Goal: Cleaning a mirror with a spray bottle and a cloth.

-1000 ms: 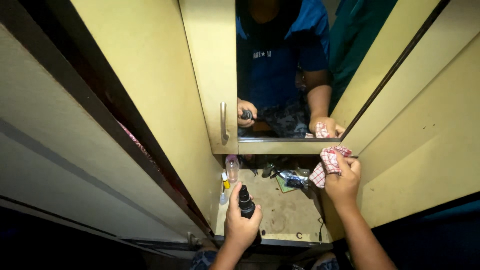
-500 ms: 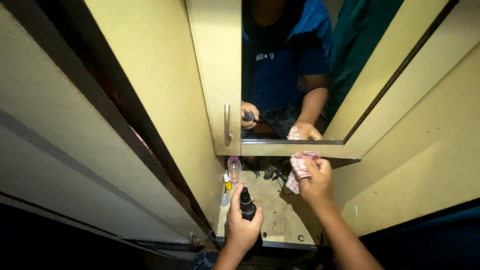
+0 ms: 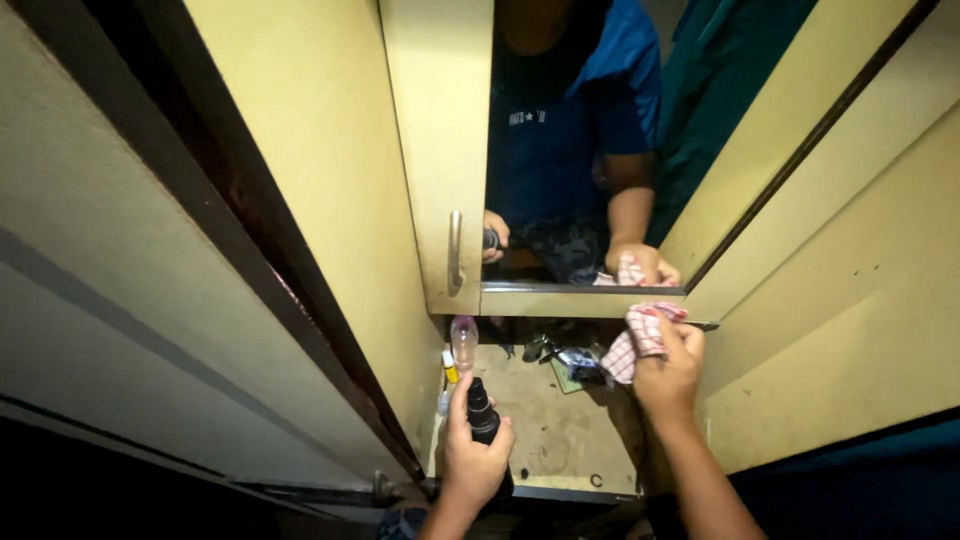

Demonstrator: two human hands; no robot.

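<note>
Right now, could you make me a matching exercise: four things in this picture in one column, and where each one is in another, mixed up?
Things:
1. checked cloth
2. black spray bottle
3. metal door handle
4. clear plastic bottle

Places:
A. on the cream cabinet door left of the mirror
B. in the left hand
C. on the shelf below the mirror, ahead of the left hand
D. in the right hand, just under the mirror's lower edge

Pairs: 1-D, 2-B, 3-A, 4-C
</note>
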